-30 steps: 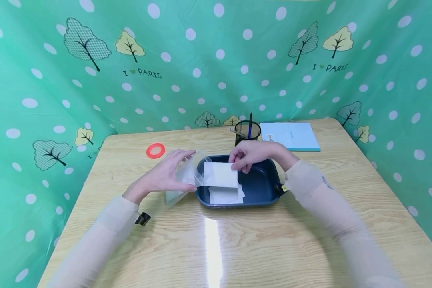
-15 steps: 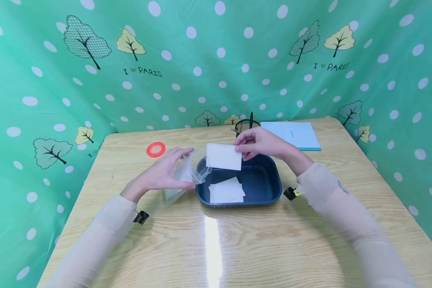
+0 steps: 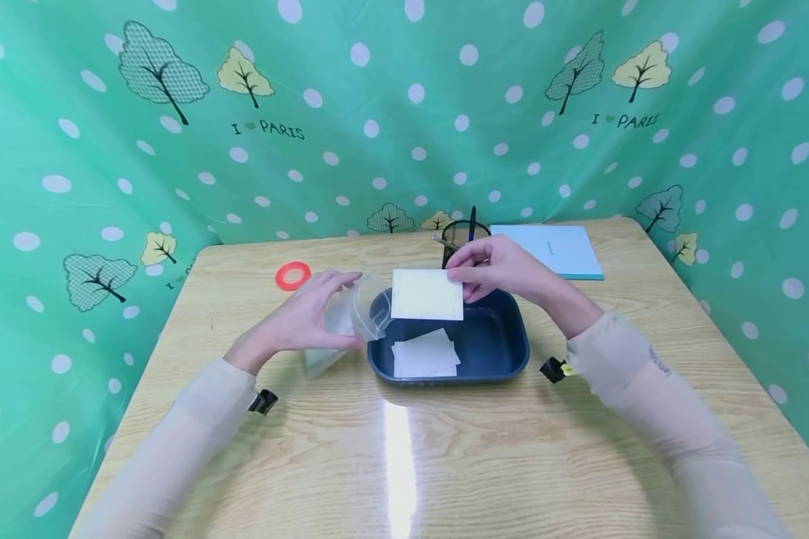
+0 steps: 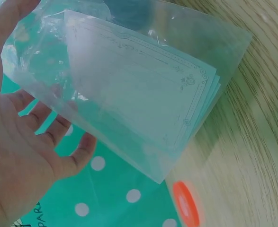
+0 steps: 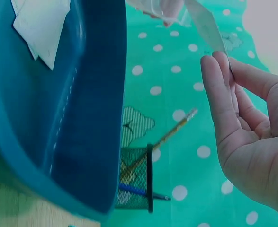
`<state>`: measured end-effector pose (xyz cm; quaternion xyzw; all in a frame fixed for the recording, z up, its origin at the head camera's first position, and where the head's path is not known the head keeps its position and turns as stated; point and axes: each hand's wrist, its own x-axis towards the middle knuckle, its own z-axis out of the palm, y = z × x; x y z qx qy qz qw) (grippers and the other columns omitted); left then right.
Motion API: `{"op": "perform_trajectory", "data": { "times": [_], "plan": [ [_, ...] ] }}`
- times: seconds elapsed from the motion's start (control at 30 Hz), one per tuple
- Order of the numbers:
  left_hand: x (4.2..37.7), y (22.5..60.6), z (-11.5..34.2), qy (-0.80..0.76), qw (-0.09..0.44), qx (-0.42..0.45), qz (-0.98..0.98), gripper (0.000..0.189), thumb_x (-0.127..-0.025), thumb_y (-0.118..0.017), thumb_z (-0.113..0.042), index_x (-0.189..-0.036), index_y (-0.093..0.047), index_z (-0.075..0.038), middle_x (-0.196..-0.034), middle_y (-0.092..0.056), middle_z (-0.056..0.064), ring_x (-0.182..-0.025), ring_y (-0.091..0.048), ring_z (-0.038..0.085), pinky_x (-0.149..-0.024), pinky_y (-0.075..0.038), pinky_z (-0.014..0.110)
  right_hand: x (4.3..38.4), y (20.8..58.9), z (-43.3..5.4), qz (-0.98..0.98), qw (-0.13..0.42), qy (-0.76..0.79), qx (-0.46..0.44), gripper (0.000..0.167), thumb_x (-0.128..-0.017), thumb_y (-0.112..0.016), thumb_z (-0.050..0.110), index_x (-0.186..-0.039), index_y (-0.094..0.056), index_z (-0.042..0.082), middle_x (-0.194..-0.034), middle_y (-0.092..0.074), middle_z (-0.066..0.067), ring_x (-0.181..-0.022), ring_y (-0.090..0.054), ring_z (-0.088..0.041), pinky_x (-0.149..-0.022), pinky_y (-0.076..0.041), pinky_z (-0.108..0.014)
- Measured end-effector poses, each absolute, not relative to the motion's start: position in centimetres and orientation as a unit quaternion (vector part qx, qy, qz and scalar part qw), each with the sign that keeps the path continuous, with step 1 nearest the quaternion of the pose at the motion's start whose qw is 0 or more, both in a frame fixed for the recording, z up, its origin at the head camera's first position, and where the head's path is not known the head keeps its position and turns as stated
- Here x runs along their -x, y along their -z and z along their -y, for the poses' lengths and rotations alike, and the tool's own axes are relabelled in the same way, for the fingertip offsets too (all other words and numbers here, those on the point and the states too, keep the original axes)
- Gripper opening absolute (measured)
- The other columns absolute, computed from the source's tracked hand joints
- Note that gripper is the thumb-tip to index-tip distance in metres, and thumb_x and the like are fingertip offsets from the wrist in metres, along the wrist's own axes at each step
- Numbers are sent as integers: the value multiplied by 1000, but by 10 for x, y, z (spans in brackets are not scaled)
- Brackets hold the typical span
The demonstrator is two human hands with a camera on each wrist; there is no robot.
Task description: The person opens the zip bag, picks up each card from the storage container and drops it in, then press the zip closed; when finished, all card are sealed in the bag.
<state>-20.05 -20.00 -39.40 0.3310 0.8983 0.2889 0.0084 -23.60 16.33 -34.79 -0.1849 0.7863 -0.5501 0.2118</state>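
Note:
My left hand point(image 3: 318, 313) grips a clear plastic bag point(image 4: 143, 161) by its sides, and the bag's mouth gapes toward the right. Inside the bag lies a small stack of cards point(image 4: 134, 80) with a printed ornamental border. Between thumb and fingers, my right hand point(image 3: 505, 271) pinches one white card point(image 3: 427, 295) by its right end. That card is held up over a dark blue rectangular bin point(image 3: 492, 344), next to the bag's mouth; the right wrist view shows it nearly edge-on. A few white cards point(image 3: 426, 355) overlap in the left part of the bin.
A black mesh pen cup point(image 5: 135, 198) with a pencil point(image 5: 174, 128) and pens stands behind the bin. Right of it lies a light blue notebook point(image 3: 559, 251). An orange-red ring point(image 3: 293, 275) rests on the wooden table point(image 3: 297, 464) beyond my left hand. A green polka-dot cloth point(image 3: 350, 120) hangs behind.
My right hand has drawn the card up and slightly right, away from the bag's mouth, and its face has turned toward the head camera. The left hand has stayed nearly still with the bag.

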Motion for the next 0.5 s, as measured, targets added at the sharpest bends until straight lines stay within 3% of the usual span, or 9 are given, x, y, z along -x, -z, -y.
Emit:
{"op": "perform_trajectory", "data": {
  "times": [0.17, 0.5],
  "plan": [
    [201, 397, 195, -286, 12, -332, -899, 109, -66, -91, -54, -154, -41, -13, -141, -51, 4, -124, -47, 24, -98, -45, 52, 232, 350, -148, -787, 213, 541, 206, 29, -93, -77, 21, -111, -72, 0, -92, -71, -17, -75, -71, -32, -72, -60, -45],
    [203, 398, 187, -280, 8, -343, -897, 108, -67, -90, -55, -153, -42, -11, -136, -52, 4, -121, -48, 22, -98, -44, 48, 232, 357, -118, -781, 224, 537, 226, 28, -94, -75, 22, -111, -73, 1, -92, -73, -15, -73, -71, -31, -72, -60, -50]
  ]
}}
